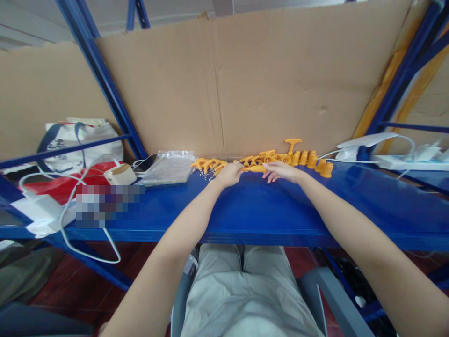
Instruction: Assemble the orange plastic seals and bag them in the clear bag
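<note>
On the blue shelf (245, 210) lies a row of orange plastic parts (266, 158) against the cardboard back. My left hand (229, 174) is closed around one end of an orange piece (254, 168). My right hand (280, 171) grips its other end, fingers curled over it. More orange pieces with small chains (208, 164) lie just left of my left hand. Several upright orange caps (312, 160) and a T-shaped orange part (293, 142) stand to the right of my right hand.
A clear plastic bag (168, 167) on a phone lies left of the parts. A beige charger (119, 175) with white cable, a white adapter (37, 206) and a tote bag (80, 140) sit far left. A white power strip (400, 161) sits right. Cardboard (266, 79) backs the shelf.
</note>
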Available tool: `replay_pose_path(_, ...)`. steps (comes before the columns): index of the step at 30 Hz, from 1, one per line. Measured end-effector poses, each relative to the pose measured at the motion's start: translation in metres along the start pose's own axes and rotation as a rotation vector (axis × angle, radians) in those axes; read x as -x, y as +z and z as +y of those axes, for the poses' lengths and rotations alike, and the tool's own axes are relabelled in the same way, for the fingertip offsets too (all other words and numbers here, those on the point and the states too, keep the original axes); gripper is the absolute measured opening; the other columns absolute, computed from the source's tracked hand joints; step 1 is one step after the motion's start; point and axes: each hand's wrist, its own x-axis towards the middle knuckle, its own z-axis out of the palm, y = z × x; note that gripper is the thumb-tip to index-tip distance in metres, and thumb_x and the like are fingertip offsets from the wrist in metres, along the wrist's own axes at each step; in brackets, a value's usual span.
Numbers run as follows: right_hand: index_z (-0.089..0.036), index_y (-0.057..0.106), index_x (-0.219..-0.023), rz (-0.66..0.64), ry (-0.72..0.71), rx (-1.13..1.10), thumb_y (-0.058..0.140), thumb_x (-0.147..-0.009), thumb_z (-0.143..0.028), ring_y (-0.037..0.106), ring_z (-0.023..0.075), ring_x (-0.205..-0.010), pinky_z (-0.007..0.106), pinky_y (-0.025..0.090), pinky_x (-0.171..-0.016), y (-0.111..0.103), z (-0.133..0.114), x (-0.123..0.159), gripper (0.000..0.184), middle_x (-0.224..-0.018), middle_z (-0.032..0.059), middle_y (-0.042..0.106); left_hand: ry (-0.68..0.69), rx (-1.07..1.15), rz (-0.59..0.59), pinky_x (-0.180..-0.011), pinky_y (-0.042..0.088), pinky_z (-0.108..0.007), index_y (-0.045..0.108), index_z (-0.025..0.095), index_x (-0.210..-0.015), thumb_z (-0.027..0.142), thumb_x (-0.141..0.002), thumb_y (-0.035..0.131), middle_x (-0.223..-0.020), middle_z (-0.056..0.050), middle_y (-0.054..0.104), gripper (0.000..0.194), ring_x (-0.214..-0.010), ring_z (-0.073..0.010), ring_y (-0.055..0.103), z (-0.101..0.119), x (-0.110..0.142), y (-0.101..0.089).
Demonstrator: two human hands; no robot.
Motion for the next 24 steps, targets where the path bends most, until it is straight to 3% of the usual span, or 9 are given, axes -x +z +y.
replay_pose_path(5, -0.020, 0.059, -0.128, 0.017, -0.088, 0.010, 0.071, -0.088, -0.035, 0.072, 0.0131, -0.073, 0.021, 0.057, -0.058, -0.0086, 0.0080, -0.0010, 0.044, -0.120, 0.0128, 0.070, -0.004, 0.021, 0.006, -0.095, 0.051, -0.035, 0.070, 0.013, -0.105, 0.015, -0.094, 0.049, -0.108, -0.012, 0.068, 0.024, -0.103, -0.0231, 0.067, 0.0005, 0.0006, -0.0009)
replay_pose_path(11, -0.018, 0.062, -0.119, 0.074, -0.072, -0.024, 0.074, -0.084, -0.023, 0.071, 0.0121, -0.070, 0.022, 0.056, -0.058, -0.0043, 0.0088, -0.0032, 0.038, -0.117, 0.0116, 0.070, 0.014, 0.051, 0.018, -0.094, 0.051, -0.034, 0.069, 0.012, -0.103, 0.014, -0.095, 0.049, -0.107, -0.012, 0.069, 0.022, -0.103, -0.0225, 0.067, -0.0002, 0.0012, -0.0015)
replay_pose_path(20, -0.017, 0.064, -0.114, 0.099, -0.046, -0.012, 0.074, -0.083, -0.022, 0.071, 0.0128, -0.069, 0.023, 0.055, -0.059, -0.0009, 0.0034, -0.0009, 0.033, -0.108, 0.0106, 0.073, 0.032, 0.064, 0.022, -0.093, 0.052, -0.035, 0.069, 0.014, -0.102, 0.018, -0.096, 0.051, -0.105, -0.011, 0.070, 0.020, -0.101, -0.0219, 0.067, 0.0008, 0.0026, -0.0042)
replay_pose_path(24, -0.018, 0.062, -0.121, 0.093, -0.043, -0.017, 0.072, -0.085, -0.023, 0.071, 0.0128, -0.069, 0.023, 0.055, -0.060, -0.0014, 0.0047, -0.0023, 0.038, -0.109, 0.0110, 0.074, 0.036, 0.042, 0.030, -0.093, 0.052, -0.035, 0.070, 0.013, -0.103, 0.019, -0.096, 0.050, -0.105, -0.012, 0.070, 0.021, -0.101, -0.0228, 0.067, 0.0034, 0.0026, -0.0053)
